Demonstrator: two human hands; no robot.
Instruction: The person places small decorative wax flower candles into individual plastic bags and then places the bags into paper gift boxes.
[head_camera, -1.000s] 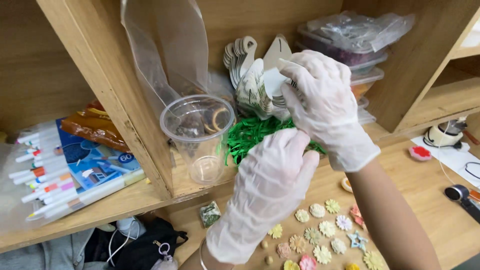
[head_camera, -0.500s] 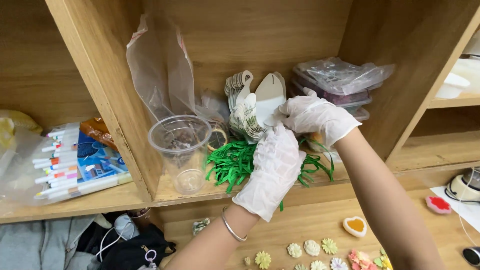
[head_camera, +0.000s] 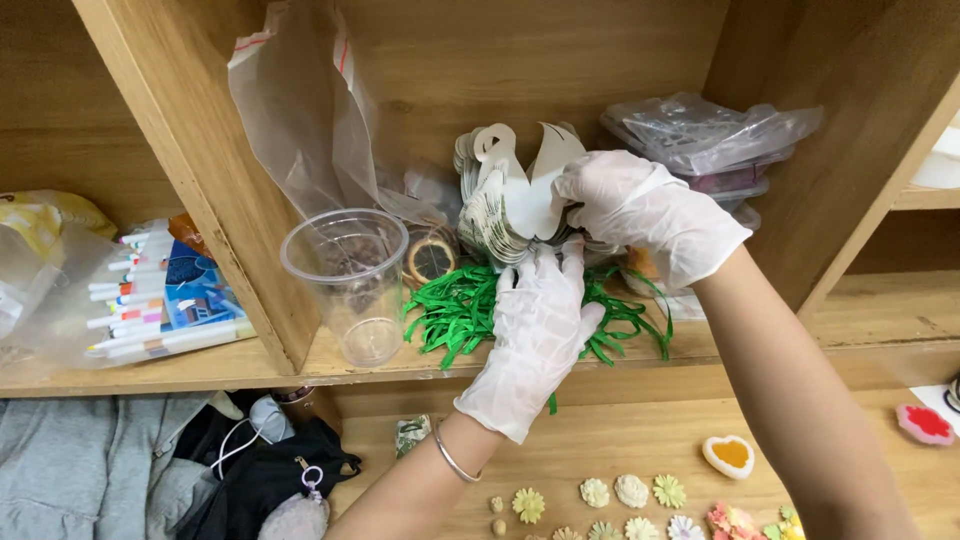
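Both gloved hands, left (head_camera: 535, 330) and right (head_camera: 640, 215), hold a fanned stack of white cardboard cut-outs (head_camera: 505, 195), fingers closed around it; clear plastic cup (head_camera: 345, 280) at nine o'clock, wooden shelf wall (head_camera: 800, 150) at three.

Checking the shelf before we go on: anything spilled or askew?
The green shredded strips lie loose, spilling over the shelf edge under the left hand. The clear cup stands upright; nothing looks damaged.

You've got two gloved hands, left (head_camera: 535, 335) and right (head_camera: 640, 215), one stack of white cutouts (head_camera: 505, 195), one clear plastic cup (head_camera: 352, 280), one bunch of green paper strips (head_camera: 455, 315), one heart-shaped piece (head_camera: 728, 455), one bracelet (head_camera: 452, 460), one pack of markers (head_camera: 150, 300).
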